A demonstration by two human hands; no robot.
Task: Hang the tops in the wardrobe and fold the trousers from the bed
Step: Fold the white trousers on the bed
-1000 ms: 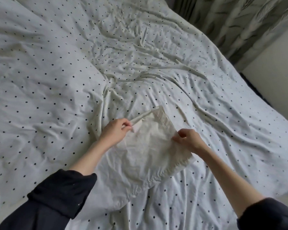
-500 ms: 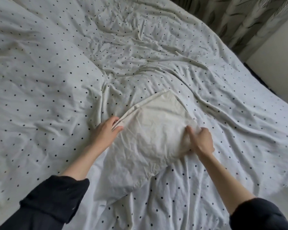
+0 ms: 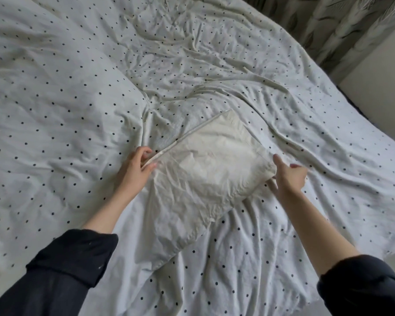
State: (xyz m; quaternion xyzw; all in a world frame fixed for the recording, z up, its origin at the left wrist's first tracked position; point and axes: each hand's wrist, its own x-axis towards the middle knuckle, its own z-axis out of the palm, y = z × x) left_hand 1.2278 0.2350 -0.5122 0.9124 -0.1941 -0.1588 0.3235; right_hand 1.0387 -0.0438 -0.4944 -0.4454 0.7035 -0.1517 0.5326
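1 folded trousers (image 3: 210, 176) on bed (image 3: 78, 99) | left hand (image 3: 135, 169) pinches edge (thumb on top) | right hand (image 3: 290, 179) loose, fingers straight

Cream trousers (image 3: 205, 174), folded into a wrinkled rectangular bundle, are lying flat and slightly askew on the rumpled polka-dot bed (image 3: 78, 99), hemmed edge facing the far side.

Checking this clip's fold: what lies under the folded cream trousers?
The folded cream trousers lie on the white black-dotted duvet. The left hand touches one edge, the right hand another. Anything beneath is covered.
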